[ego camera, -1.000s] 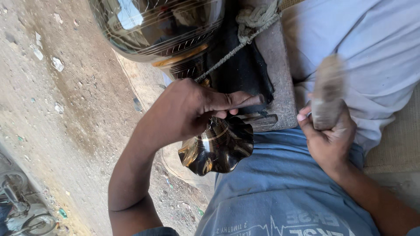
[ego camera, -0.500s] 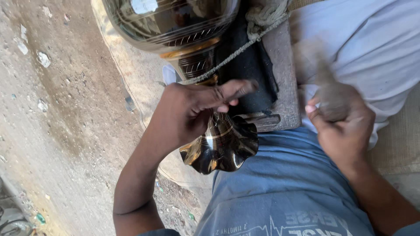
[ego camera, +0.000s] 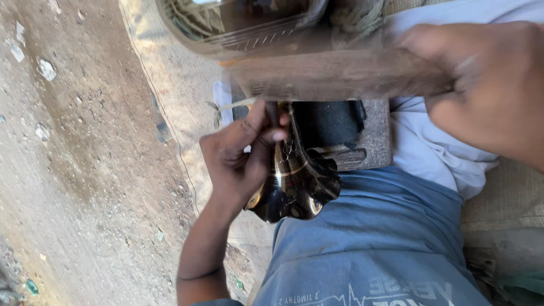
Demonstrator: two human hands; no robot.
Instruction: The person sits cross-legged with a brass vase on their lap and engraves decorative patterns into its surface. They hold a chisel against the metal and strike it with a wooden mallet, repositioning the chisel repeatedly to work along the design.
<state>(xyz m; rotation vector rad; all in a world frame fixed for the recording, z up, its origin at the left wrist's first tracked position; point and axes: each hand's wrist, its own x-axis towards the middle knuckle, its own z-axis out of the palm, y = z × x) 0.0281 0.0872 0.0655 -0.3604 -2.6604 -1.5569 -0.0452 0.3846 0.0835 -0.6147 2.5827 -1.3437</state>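
My left hand (ego camera: 243, 156) grips a thin dark metal punch, its tip set against a shiny brass piece with a scalloped, flared rim (ego camera: 297, 190) that rests on my lap. My right hand (ego camera: 487, 85) is raised close to the camera and holds a wooden mallet (ego camera: 334, 73), blurred by motion, which stretches left above the punch. A large shiny brass pot (ego camera: 238, 22) lies at the top. Beneath the flared piece sits a dark block (ego camera: 371, 133).
Bare dirt ground (ego camera: 73, 170) with small stones and scraps fills the left. A woven mat (ego camera: 170, 85) lies under the pot. My blue shirt (ego camera: 385, 238) and white cloth (ego camera: 430, 147) cover my lap. A rope (ego camera: 357, 20) wraps near the pot.
My right hand has swung the mallet up and leftward, close to the camera, over the punch. My left hand keeps its hold on the punch at the flared brass piece.
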